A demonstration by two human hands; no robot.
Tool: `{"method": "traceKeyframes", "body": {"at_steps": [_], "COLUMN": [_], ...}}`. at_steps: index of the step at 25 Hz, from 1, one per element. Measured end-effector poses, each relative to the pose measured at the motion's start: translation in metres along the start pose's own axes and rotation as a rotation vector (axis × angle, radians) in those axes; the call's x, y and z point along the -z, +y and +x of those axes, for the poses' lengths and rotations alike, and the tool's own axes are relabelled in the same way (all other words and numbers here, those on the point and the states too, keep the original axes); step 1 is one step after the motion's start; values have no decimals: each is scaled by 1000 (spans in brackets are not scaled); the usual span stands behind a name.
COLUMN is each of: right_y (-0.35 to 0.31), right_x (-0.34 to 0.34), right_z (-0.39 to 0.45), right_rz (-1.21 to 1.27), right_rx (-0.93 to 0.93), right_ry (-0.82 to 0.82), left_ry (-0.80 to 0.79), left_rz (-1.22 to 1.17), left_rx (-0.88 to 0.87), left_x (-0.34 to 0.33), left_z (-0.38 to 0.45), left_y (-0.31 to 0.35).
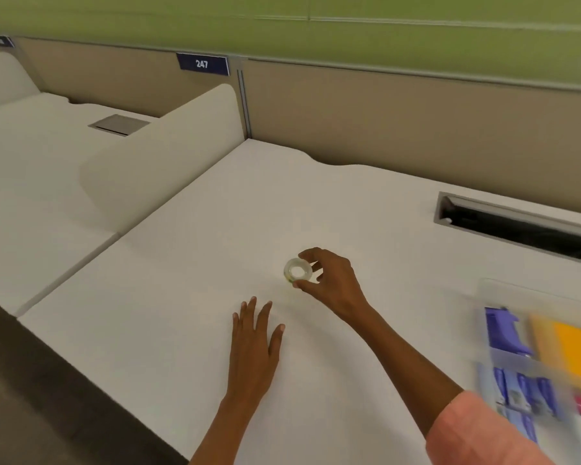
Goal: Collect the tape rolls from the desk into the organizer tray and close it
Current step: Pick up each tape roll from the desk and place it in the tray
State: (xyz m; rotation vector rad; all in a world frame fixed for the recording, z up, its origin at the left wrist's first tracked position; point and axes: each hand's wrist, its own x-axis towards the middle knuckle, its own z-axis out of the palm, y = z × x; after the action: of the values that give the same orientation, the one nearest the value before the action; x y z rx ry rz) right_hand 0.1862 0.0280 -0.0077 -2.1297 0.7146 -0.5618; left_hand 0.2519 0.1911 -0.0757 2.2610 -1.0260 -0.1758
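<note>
A small clear tape roll is at the middle of the white desk. My right hand pinches it between thumb and fingers from the right. Whether the roll rests on the desk or is just off it I cannot tell. My left hand lies flat on the desk, fingers spread, a little nearer to me and to the left of the roll. The clear organizer tray stands at the right edge, blurred, its lid raised, with purple, yellow and blue items inside.
An open cable slot is set into the desk at the back right. A white divider borders the desk on the left, with another desk beyond it. A beige partition with the label 247 runs along the back.
</note>
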Motion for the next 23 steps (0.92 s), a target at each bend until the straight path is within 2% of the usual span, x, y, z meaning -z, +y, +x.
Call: {"method": "traceKeyframes", "body": {"at_steps": [7, 14, 19, 23], "right_y": [61, 117, 151, 173], "right_x": [146, 272, 319, 323], "right_z": [-97, -232, -311, -341], "right_rz": [-182, -249, -350, -470], "right_rx": [-114, -311, -467, -535], "right_ry": [187, 368, 469, 389], "left_ry": [-149, -336, -352, -423], "left_rz": [-153, -119, -122, -62], "left_rx": [-201, -521, -714, -709], "left_x": [-62, -119, -154, -177], "left_z": [-23, -80, -117, -130], "left_y": [144, 265, 315, 334]}}
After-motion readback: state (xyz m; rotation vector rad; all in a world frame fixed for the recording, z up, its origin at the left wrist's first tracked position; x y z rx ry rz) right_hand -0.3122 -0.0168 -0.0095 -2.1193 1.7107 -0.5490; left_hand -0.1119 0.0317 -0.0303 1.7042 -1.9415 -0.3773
